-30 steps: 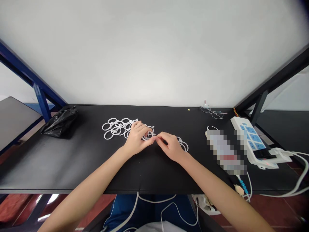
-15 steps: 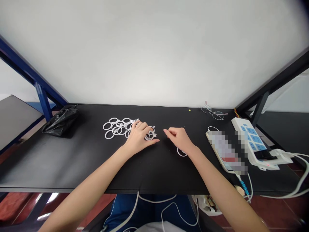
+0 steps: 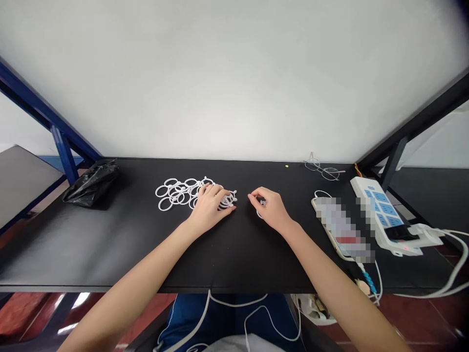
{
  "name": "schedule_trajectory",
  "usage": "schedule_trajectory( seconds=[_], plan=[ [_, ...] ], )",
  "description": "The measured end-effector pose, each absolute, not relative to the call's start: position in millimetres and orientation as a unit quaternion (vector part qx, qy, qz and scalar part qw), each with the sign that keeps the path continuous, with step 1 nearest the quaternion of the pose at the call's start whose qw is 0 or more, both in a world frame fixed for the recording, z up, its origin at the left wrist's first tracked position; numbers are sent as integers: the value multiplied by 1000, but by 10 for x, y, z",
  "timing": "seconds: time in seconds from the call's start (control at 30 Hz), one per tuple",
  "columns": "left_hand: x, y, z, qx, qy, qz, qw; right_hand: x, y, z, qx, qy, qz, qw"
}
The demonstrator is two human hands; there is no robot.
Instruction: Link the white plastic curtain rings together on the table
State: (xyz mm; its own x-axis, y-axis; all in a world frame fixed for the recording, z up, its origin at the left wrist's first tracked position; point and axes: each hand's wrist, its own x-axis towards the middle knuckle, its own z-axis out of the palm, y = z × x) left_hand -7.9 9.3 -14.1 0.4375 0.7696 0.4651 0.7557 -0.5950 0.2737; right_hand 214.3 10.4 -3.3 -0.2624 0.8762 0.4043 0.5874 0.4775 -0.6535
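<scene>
On the black tabletop, left of centre, lies a loose cluster of thin white plastic rings [image 3: 165, 204], each with a small knob. My left hand [image 3: 208, 204] rests at the right end of this cluster. Its fingers and thumb curve around a small stack of white rings [image 3: 229, 200], partly covered by the hand. A short way to the right, my right hand [image 3: 270, 205] is closed in a pinch on a single white ring [image 3: 259, 214]. Most of that ring is hidden behind the fingers.
At the left end of the table [image 3: 110, 254] sits a crumpled black plastic bag [image 3: 91, 186]. To the right lie a phone [image 3: 342, 230] on a cable, a white power strip [image 3: 381, 210] with a plug, and eyeglasses [image 3: 322, 171] near the wall. White cables hang below the front edge.
The white ring that lay beneath my right wrist is now at my right fingers, which have pinched it. My left thumb has drawn in toward the stack.
</scene>
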Motion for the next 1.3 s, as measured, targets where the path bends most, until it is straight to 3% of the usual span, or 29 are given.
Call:
schedule_trajectory(
  seconds=[0.13,0.3,0.8,1.1,1.3],
  plan=[
    [-80,87,-139,846,456,277,15,2168,109,-41,-518,-743,164,391],
    [-81,86,-146,847,455,277,19,2218,141,-121,-588,-716,164,339],
    [-69,71,-163,856,451,250,38,2173,148,-182,-525,-744,193,365],
    [-64,55,-156,855,454,243,54,2166,150,-144,-560,-741,174,328],
    [-69,60,-158,856,453,246,45,2141,130,-137,-534,-722,212,385]
  ],
)
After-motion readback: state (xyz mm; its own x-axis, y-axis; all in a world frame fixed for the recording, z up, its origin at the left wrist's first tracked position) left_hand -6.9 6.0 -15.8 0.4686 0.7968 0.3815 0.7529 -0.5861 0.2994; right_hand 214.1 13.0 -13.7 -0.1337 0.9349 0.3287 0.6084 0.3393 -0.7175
